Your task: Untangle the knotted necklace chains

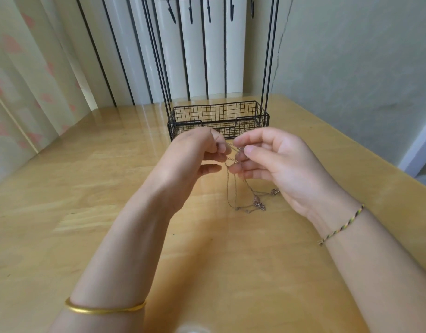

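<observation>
Thin silvery necklace chains (233,186) hang in tangled loops between my two hands, above the wooden table (87,188). My left hand (195,155) pinches strands at the top left of the tangle with curled fingers. My right hand (267,162) faces it palm up and pinches the strands close beside it with thumb and fingers. The lower loops, with small clasps or pendants (259,204), trail down to the tabletop between my wrists. The knot itself is too fine to make out.
A black wire jewellery stand with a mesh basket base (219,118) stands just behind my hands; its hooks (190,13) hang at the top. Curtains are on the left, a wall on the right. The table's right edge runs diagonally.
</observation>
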A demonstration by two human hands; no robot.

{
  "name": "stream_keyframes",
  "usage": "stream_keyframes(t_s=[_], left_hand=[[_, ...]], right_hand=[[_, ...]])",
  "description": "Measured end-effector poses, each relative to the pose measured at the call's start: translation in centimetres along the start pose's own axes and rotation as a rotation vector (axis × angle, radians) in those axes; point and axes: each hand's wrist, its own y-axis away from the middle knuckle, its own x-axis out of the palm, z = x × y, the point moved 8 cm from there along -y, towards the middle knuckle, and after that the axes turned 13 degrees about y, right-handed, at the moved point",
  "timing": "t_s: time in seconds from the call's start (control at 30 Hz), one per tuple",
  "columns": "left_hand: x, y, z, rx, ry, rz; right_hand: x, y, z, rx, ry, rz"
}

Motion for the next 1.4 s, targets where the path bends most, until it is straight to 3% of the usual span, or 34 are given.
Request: stream_keyframes(t_s=[0.2, 0.53, 0.83, 1.17, 1.4], left_hand=[[0.3, 0.2, 0.6, -0.096, 0.243, 0.034], [-0.3, 0.1, -0.1, 0.062, 0.065, -0.035], [0.1, 0.1, 0.4, -0.035, 0.325, -0.033], [-1.2, 0.0, 0.7, -0.029, -0.028, -0.156], [-2.0, 0.1, 0.4, 0.009, -0.053, -0.215]], right_hand=[[-0.1, -0.2, -0.4, 0.019, -0.088, 0.008], [-0.3, -0.1, -0.3, 0.001, -0.088, -0.005], [-0.5, -0.1, -0.1, -0.002, -0.072, -0.052], [-0.6, -0.1, -0.3, -0.032, 0.085, -0.062], [-1.1, -0.3, -0.1, -0.069, 0.192, -0.123]])
